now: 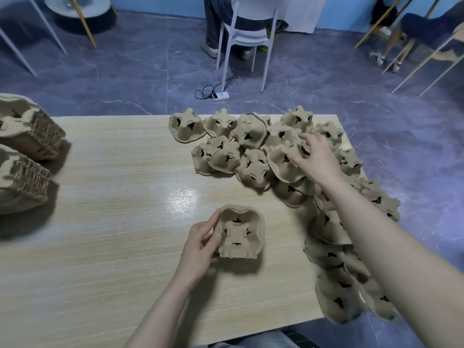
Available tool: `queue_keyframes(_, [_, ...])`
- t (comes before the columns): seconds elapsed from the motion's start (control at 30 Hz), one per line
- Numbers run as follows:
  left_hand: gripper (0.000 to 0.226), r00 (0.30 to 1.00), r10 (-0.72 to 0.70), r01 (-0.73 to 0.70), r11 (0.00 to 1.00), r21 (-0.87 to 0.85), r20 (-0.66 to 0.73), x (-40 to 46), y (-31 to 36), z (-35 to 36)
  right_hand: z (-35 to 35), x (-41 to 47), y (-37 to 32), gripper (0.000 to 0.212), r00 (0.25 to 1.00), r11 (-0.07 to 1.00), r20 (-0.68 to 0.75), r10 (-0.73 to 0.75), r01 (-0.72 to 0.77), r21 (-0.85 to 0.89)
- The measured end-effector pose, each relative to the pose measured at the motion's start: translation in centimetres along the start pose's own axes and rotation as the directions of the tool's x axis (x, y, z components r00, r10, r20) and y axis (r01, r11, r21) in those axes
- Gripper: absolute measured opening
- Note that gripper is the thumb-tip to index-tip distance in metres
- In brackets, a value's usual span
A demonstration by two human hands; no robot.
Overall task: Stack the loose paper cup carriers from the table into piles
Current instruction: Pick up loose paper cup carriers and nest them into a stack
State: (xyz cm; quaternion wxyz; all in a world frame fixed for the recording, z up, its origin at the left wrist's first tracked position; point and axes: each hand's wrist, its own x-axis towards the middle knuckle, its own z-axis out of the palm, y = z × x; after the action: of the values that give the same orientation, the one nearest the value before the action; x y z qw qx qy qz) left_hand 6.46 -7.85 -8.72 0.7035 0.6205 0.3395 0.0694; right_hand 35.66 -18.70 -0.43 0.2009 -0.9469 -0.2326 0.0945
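Observation:
A small pile of brown pulp cup carriers (241, 232) sits on the wooden table (113, 197) in front of me. My left hand (200, 244) holds its left side, thumb on the rim. A heap of loose carriers (251, 136) covers the table's right side, most lying upside down. My right hand (313, 159) reaches into the heap and grips one overturned carrier (283, 162), fingers curled over its top. Two tall finished piles (25, 146) stand at the table's left edge.
Loose carriers (339, 297) spill over the table's right edge near my right forearm. Beyond the table a person sits on a white chair (246, 36), with a power strip (220, 96) and cable on the grey floor. More chair legs stand at the far right.

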Motion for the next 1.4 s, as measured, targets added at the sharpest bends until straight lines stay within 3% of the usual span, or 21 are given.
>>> queue_keyframes(0.13, [0.046, 1.000, -0.021, 0.021, 1.000, -0.013, 0.000, -0.2, 0.0, -0.1, 0.2, 1.6, 0.5, 0.071, 0.993, 0.997, 0.121, -0.004, 0.013, -0.071])
queue_keyframes(0.37, [0.048, 0.999, -0.035, 0.035, 0.999, -0.031, 0.006, 0.0, 0.2, -0.3, -0.1, 1.2, 1.0, 0.095, 0.992, 0.999, 0.122, 0.031, -0.034, 0.023])
queue_keyframes(0.5, [0.048, 0.999, -0.040, 0.040, 0.999, -0.036, 0.009, 0.3, 0.4, -0.4, 0.0, -0.8, 1.2, 0.118, 0.993, 0.999, 0.102, 0.052, -0.053, 0.001])
queue_keyframes(0.6, [0.049, 0.999, -0.045, 0.045, 0.998, -0.034, 0.014, 0.4, 0.4, -0.5, -0.1, -1.7, 1.6, 0.124, 0.992, 0.998, 0.112, 0.064, -0.063, -0.015])
queue_keyframes(0.93, [0.050, 0.998, -0.045, 0.044, 0.999, 0.012, 0.049, 0.6, 0.9, -0.7, -0.5, -3.8, 2.8, 0.046, 0.994, 0.980, -0.051, 0.094, -0.083, 0.182])
queue_keyframes(1.03, [0.049, 0.998, -0.046, 0.046, 0.999, 0.008, 0.051, 0.6, 0.8, -0.9, -0.2, -4.5, 3.2, 0.031, 0.988, 0.955, -0.111, 0.105, -0.069, 0.288])
queue_keyframes(1.2, [0.049, 0.997, -0.021, 0.020, 1.000, 0.013, 0.070, 0.7, 0.9, -0.9, 0.5, -7.4, 2.9, 0.022, 0.985, 0.884, -0.161, 0.056, 0.026, 0.467])
queue_keyframes(1.4, [0.048, 0.996, -0.001, -0.009, 0.994, 0.112, 0.090, 0.7, 0.7, -0.9, 2.9, -14.4, 0.4, 0.043, 0.982, 0.818, -0.184, -0.044, 0.141, 0.558])
